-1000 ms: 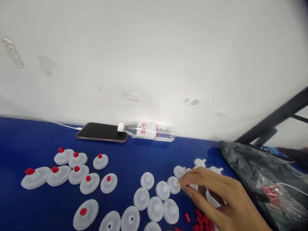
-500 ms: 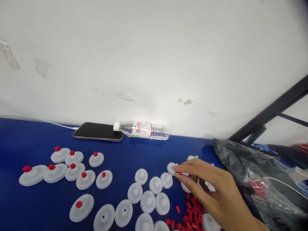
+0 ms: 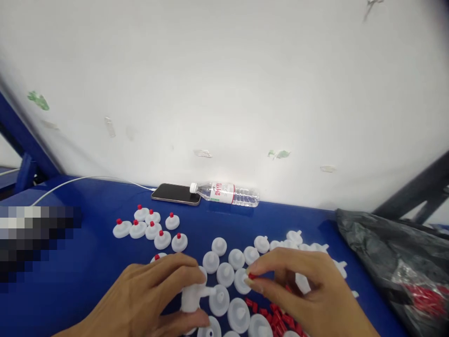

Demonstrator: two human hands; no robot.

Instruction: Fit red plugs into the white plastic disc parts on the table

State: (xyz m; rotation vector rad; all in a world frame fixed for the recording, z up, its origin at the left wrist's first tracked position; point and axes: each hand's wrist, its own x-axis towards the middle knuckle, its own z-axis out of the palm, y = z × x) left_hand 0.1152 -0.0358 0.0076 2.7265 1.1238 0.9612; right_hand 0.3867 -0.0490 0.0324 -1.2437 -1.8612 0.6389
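My left hand [image 3: 147,292] is closed around a white spouted lid [image 3: 190,298], turned on its side with the spout pointing right. Between the thumb and finger of my right hand [image 3: 308,278] is a small red cap [image 3: 251,276], apart from the held lid. Loose white spouted lids [image 3: 236,258] lie between and beyond the hands. A heap of red caps [image 3: 277,320] sits below my right hand and is partly covered by it. Farther left stand several white lids with red caps on their spouts [image 3: 162,239].
Against the white wall lie a black phone [image 3: 176,193] with a white cable [image 3: 87,178] and a clear water bottle [image 3: 224,193] on its side. A dark plastic bag [image 3: 372,243] lies at the right, beside a clear bag of red pieces [image 3: 426,299].
The view has shifted, showing more of the left side. My left hand has come into view with a white spouted lid in it. My right hand still pinches a red cap.
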